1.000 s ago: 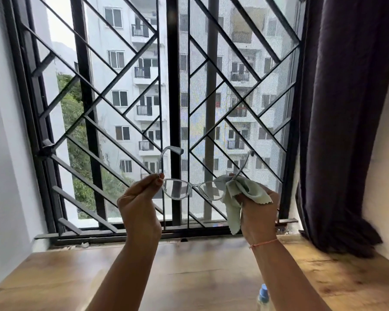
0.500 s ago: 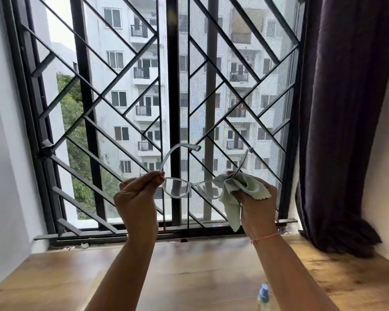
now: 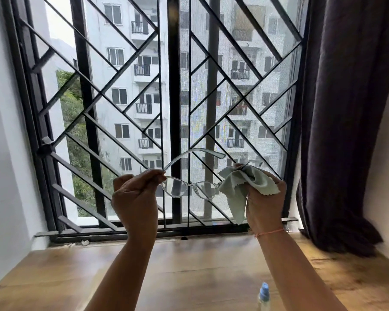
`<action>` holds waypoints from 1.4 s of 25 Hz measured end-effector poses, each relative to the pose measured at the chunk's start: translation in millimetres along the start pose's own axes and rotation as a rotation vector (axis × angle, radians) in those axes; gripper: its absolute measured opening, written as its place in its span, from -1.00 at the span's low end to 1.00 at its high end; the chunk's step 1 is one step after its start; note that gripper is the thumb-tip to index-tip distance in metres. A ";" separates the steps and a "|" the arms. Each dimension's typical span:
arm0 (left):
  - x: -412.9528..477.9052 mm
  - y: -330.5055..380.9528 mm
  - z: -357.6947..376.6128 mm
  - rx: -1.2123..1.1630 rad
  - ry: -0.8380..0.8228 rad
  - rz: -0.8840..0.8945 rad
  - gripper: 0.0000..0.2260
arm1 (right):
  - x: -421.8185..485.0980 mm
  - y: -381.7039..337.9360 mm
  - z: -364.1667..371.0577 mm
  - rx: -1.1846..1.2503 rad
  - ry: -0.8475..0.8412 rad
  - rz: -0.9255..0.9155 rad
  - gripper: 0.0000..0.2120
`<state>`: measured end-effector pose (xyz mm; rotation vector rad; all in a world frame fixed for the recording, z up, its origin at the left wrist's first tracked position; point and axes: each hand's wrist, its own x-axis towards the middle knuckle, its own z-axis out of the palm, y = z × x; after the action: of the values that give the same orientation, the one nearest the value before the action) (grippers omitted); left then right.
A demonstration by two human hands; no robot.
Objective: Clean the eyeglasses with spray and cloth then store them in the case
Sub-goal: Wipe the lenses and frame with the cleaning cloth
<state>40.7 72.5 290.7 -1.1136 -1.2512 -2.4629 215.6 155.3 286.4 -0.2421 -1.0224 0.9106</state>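
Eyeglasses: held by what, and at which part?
Both hands. The left hand pinches the eyeglasses at the frame corner by one hinge. The right hand grips the opposite corner through the bunched cloth.

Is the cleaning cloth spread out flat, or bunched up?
Bunched up: the right hand grips the cleaning cloth crumpled at one end of the eyeglasses, a corner hanging loose.

No writing, label, brand or number can be read anywhere in view. The spray bottle [image 3: 263, 296] at the bottom edge is cut off by the frame, and the part that shows has no legible print.
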 end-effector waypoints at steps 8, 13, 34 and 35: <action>-5.8 9.3 -5.2 0.126 0.008 0.152 -0.79 | -3.1 -7.9 -5.2 -0.021 -0.052 -0.129 -0.47; -6.6 12.3 -4.9 0.172 0.030 0.180 -0.78 | -4.1 -26.0 -9.7 -0.091 -0.205 -0.345 -0.74; -4.4 15.2 -6.0 0.295 0.079 0.490 -0.89 | -7.3 -29.7 -46.5 -0.676 -0.292 -0.768 -0.88; -5.2 15.2 -6.1 0.304 0.080 0.536 -0.90 | -5.6 -25.2 -49.5 -0.729 -0.281 -0.782 -0.88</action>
<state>47.8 57.4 294.5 -1.0804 -1.0801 -1.8377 268.5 146.5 270.8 -0.2882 -1.5326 -0.1698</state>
